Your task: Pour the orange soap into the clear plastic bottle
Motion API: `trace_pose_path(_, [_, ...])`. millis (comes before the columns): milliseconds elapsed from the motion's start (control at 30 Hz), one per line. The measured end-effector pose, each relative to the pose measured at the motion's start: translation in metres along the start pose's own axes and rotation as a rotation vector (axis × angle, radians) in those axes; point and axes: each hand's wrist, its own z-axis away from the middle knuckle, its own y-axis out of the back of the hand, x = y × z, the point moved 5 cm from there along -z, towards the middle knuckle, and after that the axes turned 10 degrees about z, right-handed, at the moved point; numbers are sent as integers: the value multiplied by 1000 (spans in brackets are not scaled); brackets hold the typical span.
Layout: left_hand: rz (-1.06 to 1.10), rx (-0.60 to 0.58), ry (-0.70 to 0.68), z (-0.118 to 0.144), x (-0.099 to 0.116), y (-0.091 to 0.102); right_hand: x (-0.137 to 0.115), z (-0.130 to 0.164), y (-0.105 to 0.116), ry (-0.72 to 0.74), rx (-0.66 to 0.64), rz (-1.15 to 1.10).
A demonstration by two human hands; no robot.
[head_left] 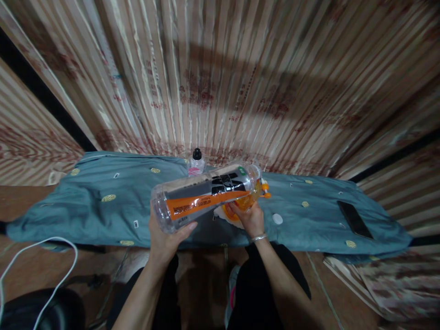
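A large clear plastic bottle [199, 195] with an orange and black label lies almost level in the air, its mouth to the right and slightly higher than its base. My left hand [168, 238] is wrapped around its base end from below. A translucent orange container [245, 201] is gripped by my right hand [250, 219], close beneath the clear bottle's neck. Part of it hides behind the bottle and my fingers, so its exact kind does not show. Small orange and white parts stick out at its right. On the cloth, right of my right hand, lies a white round cap [277, 218].
A blue-green patterned cloth [113, 183] covers the long narrow surface. Behind the clear bottle stands a small bottle with a black top [196, 160]. A dark phone [354, 220] lies at the right. A pleated curtain [220, 91] hangs behind; a white cable [74, 261] loops at lower left.
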Motion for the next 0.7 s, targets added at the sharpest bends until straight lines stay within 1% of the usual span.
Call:
trace_pose_path(133, [8,-15,-10,0,-1,1,2,-1,0,-14,-5,15])
trace_pose_path(267, [-3,-31,-26,-1,-2,1,0,0,0,10,-2,-7])
trace_pose_path(533, [20,-11,-7,-2,-6,3,-4,1,2,4,0,0])
trace_pose_path(700, [14,-20,9,1,-4,1,-5,1,3,-9,-10,30])
